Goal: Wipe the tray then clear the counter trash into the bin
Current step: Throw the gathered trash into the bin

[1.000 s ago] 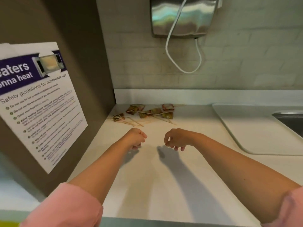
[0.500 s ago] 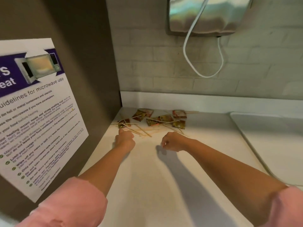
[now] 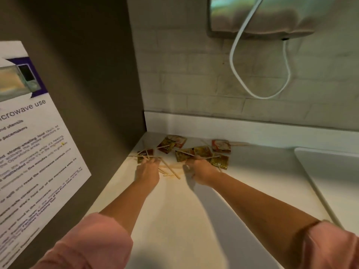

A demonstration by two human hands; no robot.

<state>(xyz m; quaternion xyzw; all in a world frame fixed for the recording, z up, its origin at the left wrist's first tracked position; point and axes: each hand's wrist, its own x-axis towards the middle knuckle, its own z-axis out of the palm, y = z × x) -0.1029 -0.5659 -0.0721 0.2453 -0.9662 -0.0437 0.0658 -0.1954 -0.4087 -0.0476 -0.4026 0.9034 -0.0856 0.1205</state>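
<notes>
Pale counter (image 3: pixel 174 220) runs into a corner, with a dark panel (image 3: pixel 87 74) on the left carrying a microwave safety poster (image 3: pixel 29 152), and a tiled wall behind with a steel dispenser (image 3: pixel 262 14) and a looping white cable (image 3: pixel 252 78). A white tray (image 3: pixel 334 175) sits at the right edge, its long side running away toward the wall.

The trash is bunched in the back corner: crumpled sauce packets (image 3: pixel 194 152) strung in a rough row along the wall, and thin wooden sticks (image 3: pixel 169 169) scattered among them, mostly lying diagonally, pointing every which way.

Both arms in pink sleeves (image 3: pixel 91 243) reach in. Left hand (image 3: pixel 147 171) is fingers-down on the sticks near the panel; right hand (image 3: pixel 200 171) is at the middle packets. It's blurry, so I can't tell if either hand has actually gripped anything.
</notes>
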